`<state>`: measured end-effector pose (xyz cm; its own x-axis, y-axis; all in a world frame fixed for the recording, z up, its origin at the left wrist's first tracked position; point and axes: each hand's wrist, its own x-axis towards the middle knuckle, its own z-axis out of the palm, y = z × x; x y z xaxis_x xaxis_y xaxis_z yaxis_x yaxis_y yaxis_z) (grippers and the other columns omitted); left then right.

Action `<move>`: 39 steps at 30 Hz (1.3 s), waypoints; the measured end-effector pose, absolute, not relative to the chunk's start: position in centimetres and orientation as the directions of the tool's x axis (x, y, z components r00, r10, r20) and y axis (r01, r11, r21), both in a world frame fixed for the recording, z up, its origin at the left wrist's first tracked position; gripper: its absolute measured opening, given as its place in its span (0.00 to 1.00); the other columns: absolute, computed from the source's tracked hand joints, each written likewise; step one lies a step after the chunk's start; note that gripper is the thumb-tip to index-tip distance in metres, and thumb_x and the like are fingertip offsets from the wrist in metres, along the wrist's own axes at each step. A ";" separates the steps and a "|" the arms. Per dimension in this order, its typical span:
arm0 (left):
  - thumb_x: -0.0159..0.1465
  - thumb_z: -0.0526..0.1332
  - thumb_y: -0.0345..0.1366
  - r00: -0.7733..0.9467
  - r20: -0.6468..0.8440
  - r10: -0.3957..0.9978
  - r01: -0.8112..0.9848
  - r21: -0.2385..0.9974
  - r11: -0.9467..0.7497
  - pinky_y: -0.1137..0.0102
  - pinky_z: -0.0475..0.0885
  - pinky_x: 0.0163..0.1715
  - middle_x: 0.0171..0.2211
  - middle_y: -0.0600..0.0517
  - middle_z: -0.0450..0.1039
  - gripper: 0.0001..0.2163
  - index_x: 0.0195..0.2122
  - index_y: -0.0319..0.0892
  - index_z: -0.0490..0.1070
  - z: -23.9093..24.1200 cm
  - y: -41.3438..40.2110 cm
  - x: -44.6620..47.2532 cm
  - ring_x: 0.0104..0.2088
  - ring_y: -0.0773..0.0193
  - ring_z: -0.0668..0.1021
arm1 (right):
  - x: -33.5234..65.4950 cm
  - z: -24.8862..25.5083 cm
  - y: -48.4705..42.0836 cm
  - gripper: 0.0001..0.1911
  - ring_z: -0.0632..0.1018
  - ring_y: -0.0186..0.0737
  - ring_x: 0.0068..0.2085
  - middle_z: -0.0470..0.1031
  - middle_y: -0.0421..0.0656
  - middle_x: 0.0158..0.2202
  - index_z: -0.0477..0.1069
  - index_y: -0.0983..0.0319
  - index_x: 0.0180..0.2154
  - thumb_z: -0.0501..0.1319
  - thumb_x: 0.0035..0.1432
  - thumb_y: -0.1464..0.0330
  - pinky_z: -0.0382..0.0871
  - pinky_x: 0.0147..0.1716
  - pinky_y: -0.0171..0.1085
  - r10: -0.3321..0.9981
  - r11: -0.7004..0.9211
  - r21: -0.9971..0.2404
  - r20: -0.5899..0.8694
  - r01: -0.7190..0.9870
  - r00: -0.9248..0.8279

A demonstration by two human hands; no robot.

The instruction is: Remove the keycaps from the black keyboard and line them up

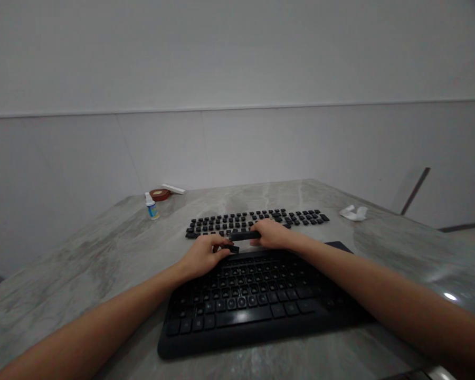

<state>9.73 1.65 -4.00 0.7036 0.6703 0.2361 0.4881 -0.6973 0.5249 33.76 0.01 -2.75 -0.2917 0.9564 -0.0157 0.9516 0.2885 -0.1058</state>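
Head view: pinching bar (243,236) with right fingers (261,238), piece (233,248) with left fingers (220,249), keyboard (261,309) just beneath; probably keycap fitting, next needing careful alignment.

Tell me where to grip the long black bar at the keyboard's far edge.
Pinch the long black bar across its thin width at its free left end, from above: it runs left-to-right, right hand holding the other end, left hand holding a small black piece.

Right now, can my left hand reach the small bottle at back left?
Probably yes: only bare table lies between the left hand and the small bottle, though its fingers pinch a small black piece; the right hand holds a black bar.
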 end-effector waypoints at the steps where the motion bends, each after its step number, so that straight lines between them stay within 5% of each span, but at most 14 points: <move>1: 0.62 0.58 0.37 0.700 0.232 0.675 0.488 0.535 -0.689 0.64 0.69 0.39 0.39 0.49 0.78 0.12 0.44 0.42 0.77 -4.0 1.7 9.7 0.36 0.60 0.75 | 33.7 -2.8 -0.1 0.11 0.78 0.43 0.41 0.78 0.45 0.36 0.75 0.65 0.39 0.63 0.59 0.64 0.69 0.43 0.43 0.958 0.284 -0.105 -0.017 0.953 -0.287; 11: 0.60 0.58 0.35 0.716 0.162 0.679 0.472 0.605 -0.641 0.64 0.70 0.40 0.40 0.50 0.79 0.12 0.41 0.41 0.78 -3.6 0.8 9.8 0.38 0.59 0.77 | 33.8 -3.5 0.1 0.05 0.76 0.41 0.37 0.76 0.44 0.32 0.74 0.67 0.34 0.64 0.56 0.70 0.69 0.41 0.42 0.963 0.265 -0.195 0.010 0.944 -0.269; 22: 0.62 0.59 0.35 0.710 0.210 0.672 0.415 0.646 -0.640 0.69 0.68 0.36 0.35 0.51 0.79 0.12 0.44 0.41 0.78 -3.6 -0.3 10.4 0.33 0.62 0.76 | 30.8 -1.7 -2.6 0.10 0.69 0.32 0.25 0.68 0.40 0.23 0.67 0.65 0.25 0.55 0.58 0.71 0.62 0.26 0.31 0.914 0.372 -0.709 0.169 0.599 -0.369; 26: 0.63 0.58 0.35 0.710 0.229 0.666 0.381 0.671 -0.637 0.71 0.66 0.33 0.32 0.53 0.78 0.11 0.41 0.40 0.77 -3.8 -0.5 10.6 0.31 0.64 0.74 | 30.2 -1.7 -3.0 0.10 0.68 0.30 0.22 0.70 0.41 0.24 0.69 0.66 0.30 0.55 0.58 0.66 0.63 0.21 0.30 0.921 0.305 -0.832 0.134 0.463 -0.365; 39: 0.62 0.61 0.37 0.708 0.248 0.661 0.313 0.729 -0.609 0.71 0.67 0.36 0.32 0.54 0.78 0.09 0.41 0.42 0.77 -3.9 -0.2 10.3 0.33 0.64 0.76 | 30.4 -1.7 -3.5 0.10 0.70 0.29 0.17 0.71 0.39 0.21 0.77 0.67 0.35 0.61 0.55 0.68 0.64 0.17 0.29 0.923 0.312 -0.831 0.150 0.460 -0.354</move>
